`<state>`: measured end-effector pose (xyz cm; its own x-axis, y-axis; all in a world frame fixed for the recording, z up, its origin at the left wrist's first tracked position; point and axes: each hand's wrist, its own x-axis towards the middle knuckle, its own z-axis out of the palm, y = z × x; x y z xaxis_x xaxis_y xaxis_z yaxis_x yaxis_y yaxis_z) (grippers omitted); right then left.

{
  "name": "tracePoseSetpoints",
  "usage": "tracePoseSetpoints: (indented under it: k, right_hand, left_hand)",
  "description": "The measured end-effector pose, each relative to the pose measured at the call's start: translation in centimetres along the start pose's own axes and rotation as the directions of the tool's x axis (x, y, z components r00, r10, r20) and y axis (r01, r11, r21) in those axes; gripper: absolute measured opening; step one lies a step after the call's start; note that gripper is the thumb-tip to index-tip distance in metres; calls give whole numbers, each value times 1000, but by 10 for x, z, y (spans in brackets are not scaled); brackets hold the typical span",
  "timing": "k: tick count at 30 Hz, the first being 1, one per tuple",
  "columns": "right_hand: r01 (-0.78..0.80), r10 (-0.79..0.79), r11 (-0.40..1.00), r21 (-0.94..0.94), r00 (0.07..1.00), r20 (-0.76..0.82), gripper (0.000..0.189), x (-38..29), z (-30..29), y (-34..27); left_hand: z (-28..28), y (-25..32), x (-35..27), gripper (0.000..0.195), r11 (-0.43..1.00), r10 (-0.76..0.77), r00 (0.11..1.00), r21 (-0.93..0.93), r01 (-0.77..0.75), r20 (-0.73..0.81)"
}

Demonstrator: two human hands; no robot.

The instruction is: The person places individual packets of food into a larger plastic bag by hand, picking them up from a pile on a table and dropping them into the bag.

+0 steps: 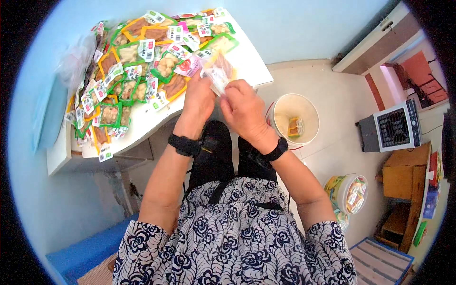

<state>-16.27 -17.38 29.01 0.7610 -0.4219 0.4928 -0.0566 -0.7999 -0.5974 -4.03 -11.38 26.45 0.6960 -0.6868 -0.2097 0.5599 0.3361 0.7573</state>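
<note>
Between my two hands, near the right end of a white tabletop (253, 64), is a small clear plastic bag (220, 76). An orange-edged food packet (225, 60) shows at its far end, blurred; I cannot tell whether it lies inside or behind the plastic. My left hand (199, 98) grips the bag's left side, fingers partly hidden. The thumb and fingers of my right hand (245, 107) pinch its near end. Left of them spreads a heap of sealed food packets (165, 66) with green, orange or pink edges and white labels.
A white bucket (307, 103) with packets in it stands on the floor right of my knees. Farther right are a packet-filled tub (333, 188), an air cooler (395, 126) and a wooden cabinet (402, 174). A crumpled clear bag (76, 60) lies by the wall.
</note>
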Motion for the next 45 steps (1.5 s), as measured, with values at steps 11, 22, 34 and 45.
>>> tracePoseSetpoints:
  k: [11, 22, 34, 45]
  right_hand:
    - [-82, 80, 997, 10, 989, 125, 17, -11, 10, -5]
    - [-87, 65, 992, 90, 972, 224, 22, -21, 20, -10]
    - [-221, 154, 941, 255, 954, 258, 18, -29, 20, 27]
    - [-56, 149, 859, -509, 978, 143, 40, -10, 20, 94]
  left_hand:
    - [-17, -5, -14, 39, 996, 54, 997, -74, -50, 63]
    - [-49, -17, -17, 37, 984, -53, 998, -169, 55, 19]
    - [-28, -31, 25, 38, 910, -199, 968, -396, 123, -156]
    - [-14, -15, 30, 39, 946, -304, 940, -166, 278, -156]
